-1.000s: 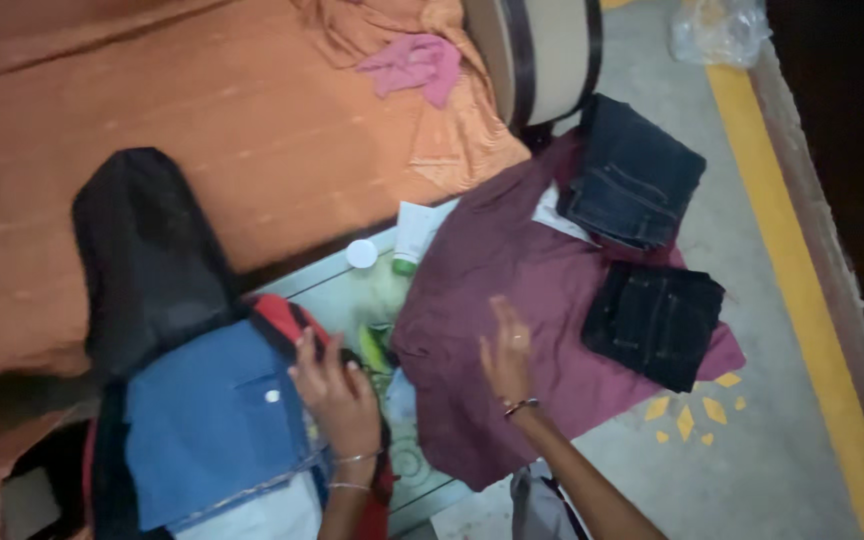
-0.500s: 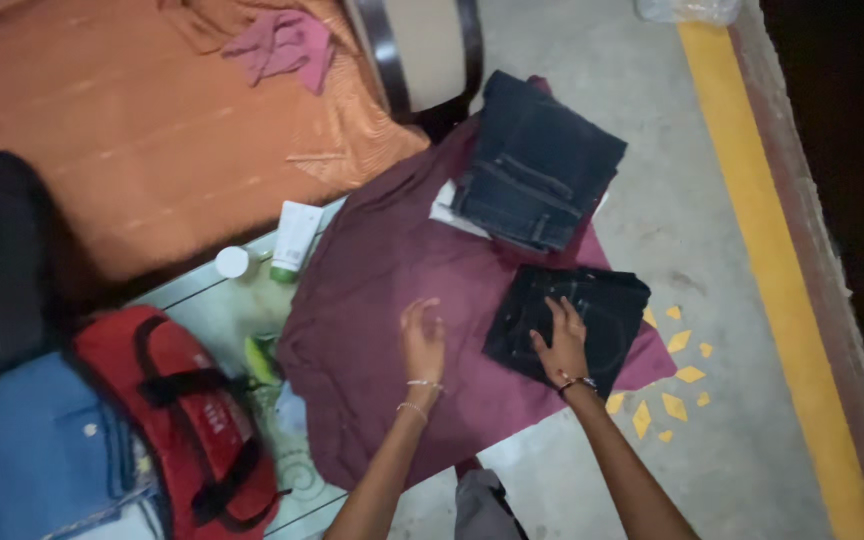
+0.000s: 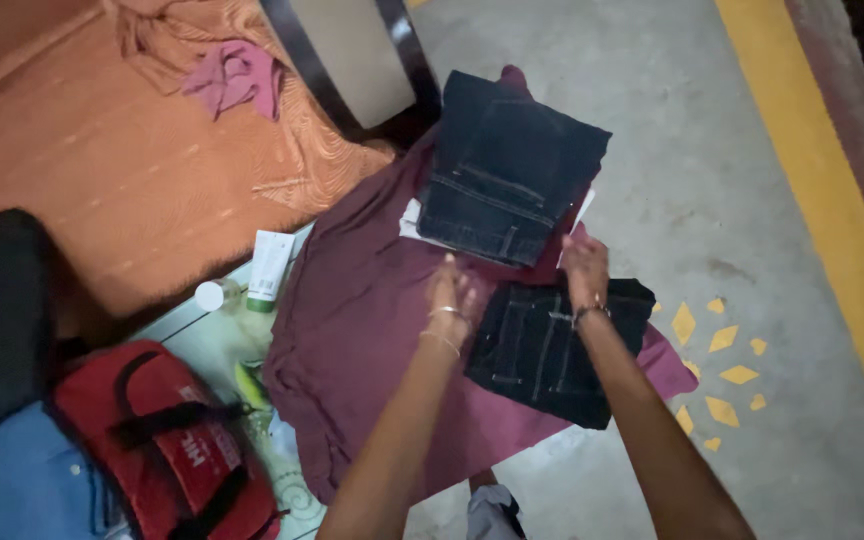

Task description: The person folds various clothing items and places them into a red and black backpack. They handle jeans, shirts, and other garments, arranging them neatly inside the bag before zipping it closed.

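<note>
A red bag [image 3: 167,450] sits zipped at the near left, its contents hidden. Black jeans [image 3: 552,350] lie folded at the maroon cloth's [image 3: 362,330] right edge. Beyond, the left hand [image 3: 452,290] and right hand [image 3: 584,262] rest loosely open, holding nothing, at the near edge of the folded blue jeans [image 3: 507,170] on the cloth's far corner.

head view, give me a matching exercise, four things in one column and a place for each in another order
Things:
1. pink cloth
2. white tube
3. red bag
4. larger folded jeans

Places:
A. bottom left, beside blue denim
B. top of the maroon cloth, just beyond both hands
C. on the orange sheet, top left
D. left of the maroon cloth's edge, next to a small white cap

Pairs: 1-C, 2-D, 3-A, 4-B
</note>
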